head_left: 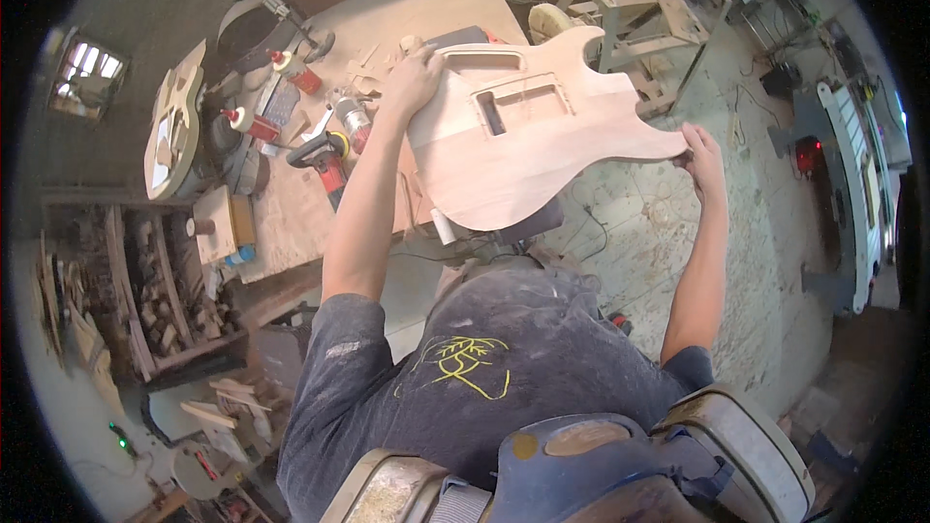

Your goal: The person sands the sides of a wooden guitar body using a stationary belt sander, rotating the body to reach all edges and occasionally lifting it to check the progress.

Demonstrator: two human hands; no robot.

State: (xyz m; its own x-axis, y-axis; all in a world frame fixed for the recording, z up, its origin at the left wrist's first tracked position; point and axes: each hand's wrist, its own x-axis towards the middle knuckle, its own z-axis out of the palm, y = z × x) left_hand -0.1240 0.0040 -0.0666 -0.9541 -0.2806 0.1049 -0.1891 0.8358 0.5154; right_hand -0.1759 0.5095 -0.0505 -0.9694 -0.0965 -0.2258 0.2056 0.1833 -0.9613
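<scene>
A bare wooden electric guitar body (523, 174) with routed cavities is held out in front of me, its broad face toward me, over the near right part of the workbench. My left hand (414, 85) is closed over its upper left edge, with the fingertips partly hidden. At the far right, my right hand (703, 165) grips the end of the tapering part, the thumb on top and the fingers curled beneath. The body hides part of the bench behind it.
On the wooden workbench (426, 15) left of my arm lie a red-and-black power tool (327, 167), another red power tool (356, 124) and red-and-white bottles (254, 124). A second guitar body (174, 131) stands at the far left. Wooden frames (659, 19) stand beyond, and cables (593, 223) cross the floor.
</scene>
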